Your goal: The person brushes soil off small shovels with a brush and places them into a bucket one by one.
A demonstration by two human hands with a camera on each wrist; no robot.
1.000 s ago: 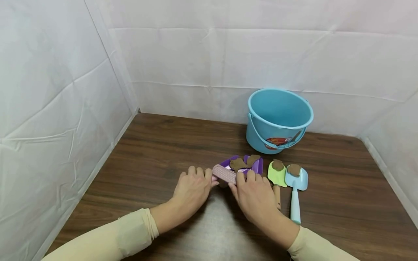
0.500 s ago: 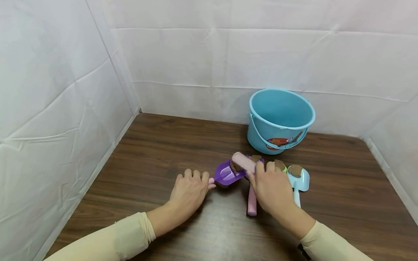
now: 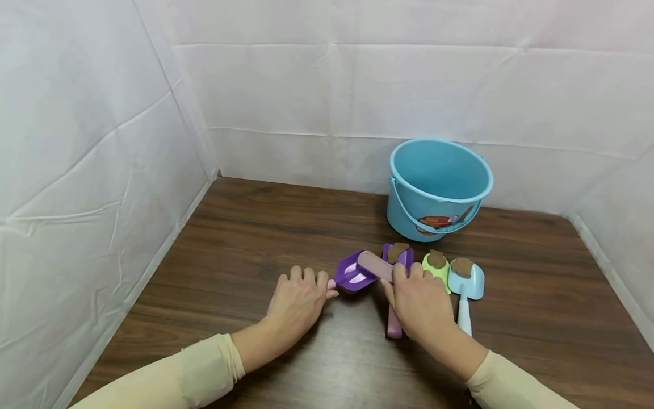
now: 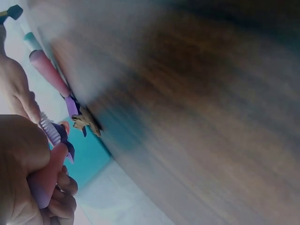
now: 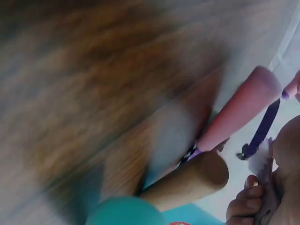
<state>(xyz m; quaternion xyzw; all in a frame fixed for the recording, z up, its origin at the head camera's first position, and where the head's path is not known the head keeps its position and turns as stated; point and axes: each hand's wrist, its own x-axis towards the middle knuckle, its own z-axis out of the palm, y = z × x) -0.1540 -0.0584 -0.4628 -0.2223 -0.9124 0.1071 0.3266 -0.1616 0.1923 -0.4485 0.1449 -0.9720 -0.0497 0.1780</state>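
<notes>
My left hand (image 3: 298,298) grips the pink handle (image 4: 47,176) of a small purple shovel (image 3: 349,271), whose blade points right, just off the table. In my right hand (image 3: 423,304) is a pink brush (image 3: 375,265), its white bristles (image 4: 50,131) turned down onto that blade. The brush covers the blade's right part, so what lies under it is hidden. Beside it, a second purple shovel (image 3: 407,259) lies with a brown flat piece (image 3: 397,250) on its blade; its pink handle (image 5: 241,110) passes under my right hand.
A green shovel (image 3: 433,276) and a light blue shovel (image 3: 476,281) lie to the right, each bearing a brown piece. Behind them stands a blue bucket (image 3: 434,211) with its handle hanging in front. White cloth walls (image 3: 286,153) border the wooden table (image 3: 245,227).
The brush has moved right from near my left hand, lifted, then come down onto the blade. The brown piece seen earlier on the held shovel no longer shows in the head view.
</notes>
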